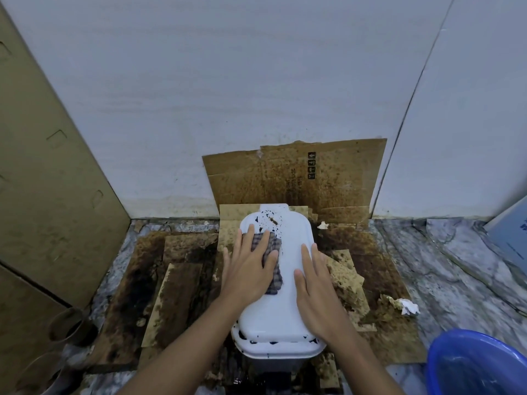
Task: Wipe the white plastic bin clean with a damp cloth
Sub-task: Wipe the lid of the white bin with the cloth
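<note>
Specks (268,218) are left beyond the straight fingers of the left hand (248,272), pressed on the cloth (276,277); the bin (288,280) beneath the flat-fingered right hand (316,283) is judged wiped.

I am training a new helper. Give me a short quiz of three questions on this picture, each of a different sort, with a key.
1. True or false: the right hand presses the checked cloth.
2. Most dark spots on top of the lid of the white bin lie: A) at its far end, beyond the cloth; B) between the two hands; C) under the right hand's palm.
3. Fill in: the basin at the lower right is ____ in colour.

Key
1. False: the left hand presses it; the right hand lies flat on the bare lid.
2. A
3. blue
</note>
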Action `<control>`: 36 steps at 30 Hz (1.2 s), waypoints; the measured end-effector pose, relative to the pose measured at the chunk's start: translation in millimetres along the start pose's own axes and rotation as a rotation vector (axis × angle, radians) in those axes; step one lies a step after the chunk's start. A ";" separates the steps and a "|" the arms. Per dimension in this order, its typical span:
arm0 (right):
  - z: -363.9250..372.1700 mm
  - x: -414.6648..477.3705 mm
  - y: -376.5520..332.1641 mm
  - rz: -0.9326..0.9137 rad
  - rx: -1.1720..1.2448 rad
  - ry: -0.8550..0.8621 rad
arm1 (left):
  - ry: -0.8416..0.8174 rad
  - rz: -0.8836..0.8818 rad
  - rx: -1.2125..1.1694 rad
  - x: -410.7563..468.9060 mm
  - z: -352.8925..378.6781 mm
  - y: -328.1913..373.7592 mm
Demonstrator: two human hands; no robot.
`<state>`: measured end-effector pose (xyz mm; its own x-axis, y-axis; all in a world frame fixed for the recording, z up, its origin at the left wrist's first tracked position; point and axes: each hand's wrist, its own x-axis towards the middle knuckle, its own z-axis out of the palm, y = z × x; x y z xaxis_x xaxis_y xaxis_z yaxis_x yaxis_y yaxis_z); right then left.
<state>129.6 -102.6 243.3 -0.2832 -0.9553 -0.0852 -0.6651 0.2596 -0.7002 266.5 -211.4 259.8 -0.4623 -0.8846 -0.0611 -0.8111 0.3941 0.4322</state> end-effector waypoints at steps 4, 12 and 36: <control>-0.2 2.8 1.5 -0.015 -0.008 0.001 | 0.018 -0.007 0.041 54.0 -4.5 2.7; 1.6 3.1 3.4 -0.027 0.020 -0.005 | 0.011 -0.017 0.009 82.8 -7.4 -1.8; 1.4 -4.7 9.4 -0.042 0.079 0.016 | -0.015 0.019 0.137 -6.7 2.9 13.4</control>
<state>125.6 -95.8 236.1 -0.2678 -0.9625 -0.0438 -0.6198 0.2069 -0.7570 257.7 -199.5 263.4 -0.4822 -0.8734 -0.0678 -0.8432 0.4417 0.3065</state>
